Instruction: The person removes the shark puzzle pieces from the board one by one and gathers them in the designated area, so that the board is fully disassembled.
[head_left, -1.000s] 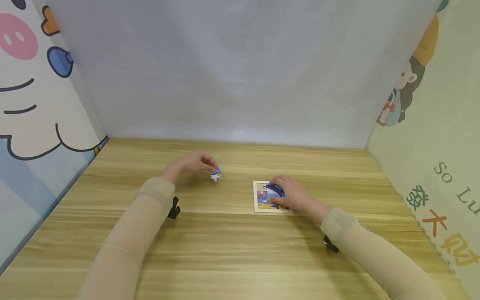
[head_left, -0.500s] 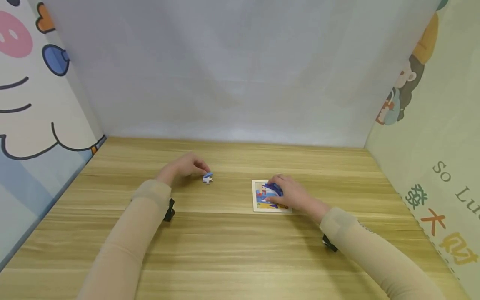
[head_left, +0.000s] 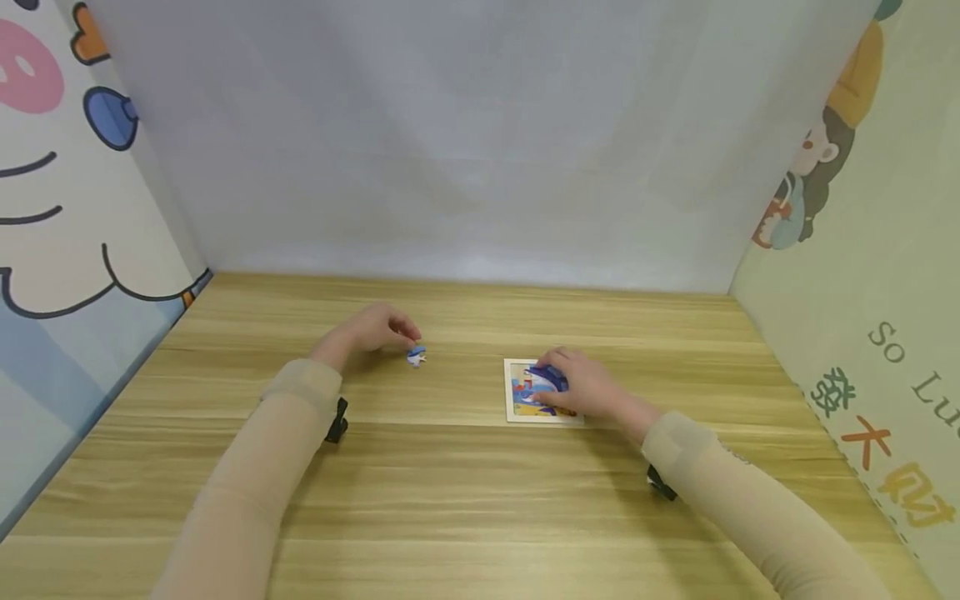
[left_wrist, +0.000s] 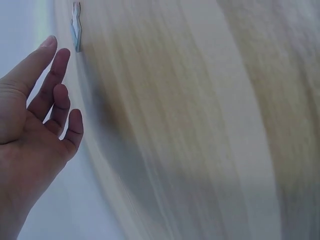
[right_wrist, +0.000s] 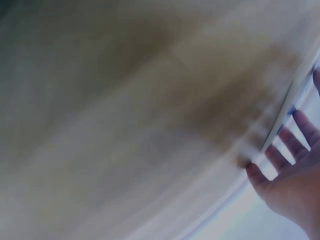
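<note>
In the head view my left hand (head_left: 378,327) is over the left part of the table, fingertips right at a small blue-and-white jigsaw piece (head_left: 416,357). The left wrist view shows the piece (left_wrist: 76,30) on the tabletop just past my thumb and forefinger, a slight gap between. My right hand (head_left: 585,387) rests on a small jigsaw puzzle with a white frame (head_left: 509,393), fingers spread over a blue whale-like picture. Part of the puzzle is hidden under that hand. The right wrist view catches only the puzzle's edge (right_wrist: 279,120), at my fingertips.
The wood-grain table (head_left: 450,500) runs back to a plain pale curtain (head_left: 465,167). Printed cartoon panels stand on the left (head_left: 60,183) and the right (head_left: 847,317). Dark wrist cameras sit below both cuffs.
My left hand has moved left, carrying the jigsaw piece a short way from the puzzle; its fingers now stand slightly off the piece. The right hand stays on the puzzle.
</note>
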